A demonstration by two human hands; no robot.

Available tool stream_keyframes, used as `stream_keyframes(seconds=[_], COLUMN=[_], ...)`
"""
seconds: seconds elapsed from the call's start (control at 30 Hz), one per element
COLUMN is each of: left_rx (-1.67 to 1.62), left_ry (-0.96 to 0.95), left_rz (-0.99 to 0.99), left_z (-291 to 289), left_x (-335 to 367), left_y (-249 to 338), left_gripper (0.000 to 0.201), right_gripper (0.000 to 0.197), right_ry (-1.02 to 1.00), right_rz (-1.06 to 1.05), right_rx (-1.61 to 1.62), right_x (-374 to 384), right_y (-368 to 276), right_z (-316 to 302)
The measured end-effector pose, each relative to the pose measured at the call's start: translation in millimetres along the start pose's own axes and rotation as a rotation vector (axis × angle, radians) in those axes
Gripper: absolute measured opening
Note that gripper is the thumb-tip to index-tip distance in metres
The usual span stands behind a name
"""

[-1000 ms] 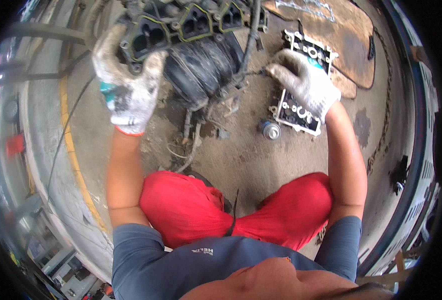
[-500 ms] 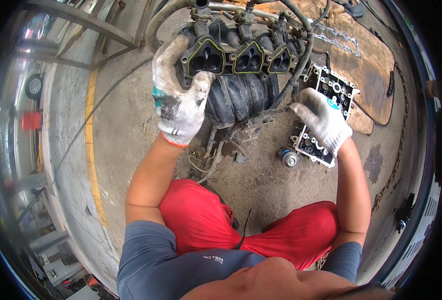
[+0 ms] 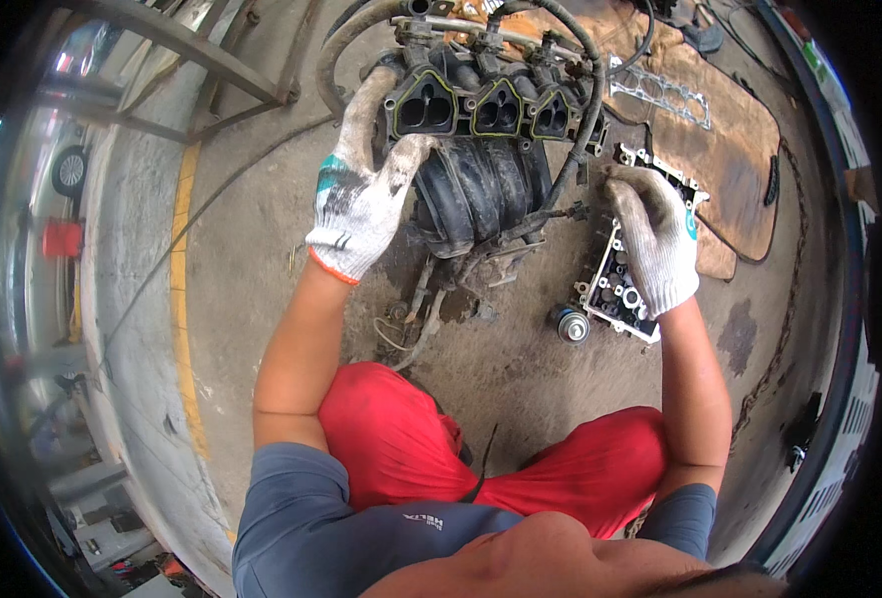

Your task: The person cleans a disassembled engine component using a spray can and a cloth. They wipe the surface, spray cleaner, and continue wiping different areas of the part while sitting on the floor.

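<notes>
A black intake manifold (image 3: 486,189) with three ports edged by yellow-green gaskets lies at the centre. My left hand (image 3: 366,184), in a dirty white knit glove, grips its left end, with the thumb beside the leftmost port. To the right, my gloved right hand (image 3: 655,229) hovers over a light metal engine part with dark recesses (image 3: 615,289), probably a cylinder head, and hides much of it. The right fingers are curled in toward the thumb. Whatever is between them, if anything, does not show.
A spray can (image 3: 573,325) stands beside the metal engine part. A silvery gasket (image 3: 660,92) lies on stained brown cardboard (image 3: 735,149). A hose (image 3: 595,95) arches over the manifold. A metal frame (image 3: 192,60) stands at far left, and a chain (image 3: 785,329) runs along the right.
The manifold has shifted slightly right in view, with my left hand still on it. My right hand has turned more upright, and its fingers have curled in further.
</notes>
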State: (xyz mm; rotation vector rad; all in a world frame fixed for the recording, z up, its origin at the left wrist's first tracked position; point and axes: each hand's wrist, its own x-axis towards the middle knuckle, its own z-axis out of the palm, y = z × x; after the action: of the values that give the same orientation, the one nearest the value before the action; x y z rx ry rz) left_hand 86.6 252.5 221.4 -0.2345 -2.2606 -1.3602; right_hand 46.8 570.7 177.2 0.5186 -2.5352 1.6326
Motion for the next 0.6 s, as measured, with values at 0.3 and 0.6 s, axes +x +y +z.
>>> stream_keyframes(seconds=[0.3, 0.6], left_rx=[-0.462, -0.359], left_ry=[0.066, 0.205], left_rz=[-0.301, -0.39], left_z=[-3.9, -0.4], left_x=[2.3, 18.3], left_y=[12.3, 13.5], left_gripper=[0.054, 0.045], right_gripper=[0.044, 0.059], right_ry=[-0.29, 0.053], right_rz=[-0.13, 0.374], right_rx=[0.727, 1.509], right_x=[-4.8, -10.9], right_y=[-94.3, -170.0], right_z=[100.1, 190.6])
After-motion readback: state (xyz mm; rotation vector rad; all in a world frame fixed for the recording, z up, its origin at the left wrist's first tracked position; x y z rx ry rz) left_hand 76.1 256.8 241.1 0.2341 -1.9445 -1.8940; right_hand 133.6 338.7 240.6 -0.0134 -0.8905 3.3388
